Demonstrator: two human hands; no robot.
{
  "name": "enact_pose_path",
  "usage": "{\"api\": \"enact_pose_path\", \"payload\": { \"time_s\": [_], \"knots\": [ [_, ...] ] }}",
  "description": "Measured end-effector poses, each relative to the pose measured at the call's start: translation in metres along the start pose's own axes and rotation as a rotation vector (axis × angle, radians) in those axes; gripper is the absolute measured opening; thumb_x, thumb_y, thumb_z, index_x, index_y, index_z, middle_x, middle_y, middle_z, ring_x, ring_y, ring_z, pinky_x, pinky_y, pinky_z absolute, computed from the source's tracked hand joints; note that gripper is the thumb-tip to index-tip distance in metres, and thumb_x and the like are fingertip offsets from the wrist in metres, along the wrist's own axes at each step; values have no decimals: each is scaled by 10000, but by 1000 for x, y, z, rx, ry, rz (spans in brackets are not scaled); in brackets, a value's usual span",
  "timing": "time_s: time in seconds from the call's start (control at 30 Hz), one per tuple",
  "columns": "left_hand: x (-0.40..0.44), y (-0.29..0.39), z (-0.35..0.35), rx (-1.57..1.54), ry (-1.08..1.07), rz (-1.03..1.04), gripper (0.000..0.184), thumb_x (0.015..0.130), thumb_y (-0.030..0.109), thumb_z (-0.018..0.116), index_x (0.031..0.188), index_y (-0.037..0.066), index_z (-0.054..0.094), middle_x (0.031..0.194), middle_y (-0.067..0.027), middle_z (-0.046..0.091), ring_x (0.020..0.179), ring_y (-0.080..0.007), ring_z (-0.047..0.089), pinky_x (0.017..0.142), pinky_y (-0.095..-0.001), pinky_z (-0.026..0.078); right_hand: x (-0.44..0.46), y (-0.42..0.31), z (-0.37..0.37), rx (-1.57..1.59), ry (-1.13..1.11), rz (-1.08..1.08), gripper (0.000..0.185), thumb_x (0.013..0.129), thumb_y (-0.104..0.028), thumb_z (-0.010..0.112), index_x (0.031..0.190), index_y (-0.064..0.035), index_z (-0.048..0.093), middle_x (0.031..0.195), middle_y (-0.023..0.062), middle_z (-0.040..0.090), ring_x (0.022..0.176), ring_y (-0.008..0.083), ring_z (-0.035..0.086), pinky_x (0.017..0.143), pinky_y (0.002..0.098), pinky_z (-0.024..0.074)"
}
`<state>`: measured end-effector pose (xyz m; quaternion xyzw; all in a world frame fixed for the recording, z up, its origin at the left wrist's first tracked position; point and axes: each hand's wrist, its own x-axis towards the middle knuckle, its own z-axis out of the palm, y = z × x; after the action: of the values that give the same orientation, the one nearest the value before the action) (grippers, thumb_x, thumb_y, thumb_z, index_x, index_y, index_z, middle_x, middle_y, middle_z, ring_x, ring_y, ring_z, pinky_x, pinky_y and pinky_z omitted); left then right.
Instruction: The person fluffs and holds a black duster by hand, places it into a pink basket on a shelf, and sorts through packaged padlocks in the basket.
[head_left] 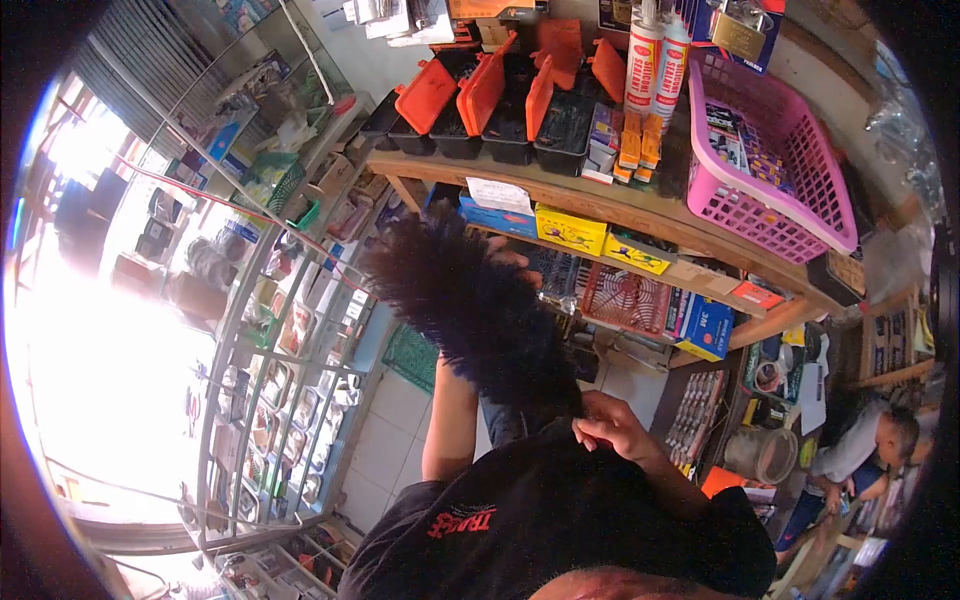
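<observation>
A dark, bushy feather duster (470, 300) slants across the middle of the view, its fluffy top near the wooden shelf. At its lower end my right hand (612, 428) is closed, the fingers pinching the duster close to my black shirt (560, 510). My left forearm passes behind the feathers. Beyond them, the fingers of my left hand (513, 262) show in part, bent against the duster's far side; the palm is hidden. Just past those fingers are a yellow box (570, 230) and a blue box (497, 217) on the lower shelf.
The wooden shelf (500, 172) carries black bins with orange lids (427, 95), silicone sealant tubes (655, 75) and a pink basket (770, 205). A glass display case (290, 400) stands at left. Another person (850, 465) bends over at lower right.
</observation>
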<state>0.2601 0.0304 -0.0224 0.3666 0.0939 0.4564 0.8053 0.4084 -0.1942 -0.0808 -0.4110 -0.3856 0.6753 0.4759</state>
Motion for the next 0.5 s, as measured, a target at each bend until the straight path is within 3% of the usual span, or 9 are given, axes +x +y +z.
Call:
{"api": "enact_pose_path", "payload": {
  "time_s": [0.1, 0.2, 0.3, 0.4, 0.43, 0.5],
  "knots": [
    [-4, 4, 5, -172, 74, -115, 407, 997, 239, 443, 1340, 19, 429, 1114, -156, 594, 1001, -325, 631, 869, -399, 538, 2, -14, 12, 34, 63, -29, 189, 981, -205, 512, 1041, -27, 523, 763, 37, 567, 589, 65, 475, 528, 225, 381],
    [-2, 10, 7, 91, -9, 64, 463, 991, 361, 408, 1349, 68, 436, 1170, -145, 589, 1043, -326, 602, 877, -470, 517, 4, 5, 2, -300, -23, -29, 130, 977, -161, 491, 1021, -41, 511, 718, 22, 548, 571, 54, 457, 503, 225, 365],
    [-4, 19, 11, -186, -158, 95, 538, 989, 412, 394, 1361, 24, 416, 1198, -170, 581, 1062, -353, 604, 969, -477, 475, 2, -9, 5, -170, 252, -82, 262, 992, -269, 510, 854, -47, 535, 676, 12, 516, 601, 105, 470, 550, 282, 370],
    [5, 33, 37, -216, 353, 126, 627, 963, 508, 367, 1361, 27, 423, 1223, -169, 572, 1054, -367, 603, 972, -492, 462, 0, 4, -2, -287, 238, -99, 306, 994, -245, 510, 759, -50, 516, 630, 1, 477, 591, 103, 454, 546, 282, 353],
    [-4, 30, 25, -339, 57, 82, 672, 950, 547, 368, 1365, 21, 427, 1240, -170, 565, 1076, -359, 592, 964, -471, 470, 0, 11, -4, -253, 143, -78, 293, 988, -193, 522, 735, -46, 511, 615, 0, 458, 573, 103, 438, 536, 276, 347],
    [2, 22, -2, 141, 104, -36, 683, 954, 556, 347, 1377, 25, 423, 1268, -169, 554, 1117, -353, 569, 982, -472, 458, -2, 8, 1, -259, 152, -142, 266, 983, -161, 531, 744, -44, 519, 610, -9, 451, 560, 96, 426, 525, 273, 339]
  ]
}}
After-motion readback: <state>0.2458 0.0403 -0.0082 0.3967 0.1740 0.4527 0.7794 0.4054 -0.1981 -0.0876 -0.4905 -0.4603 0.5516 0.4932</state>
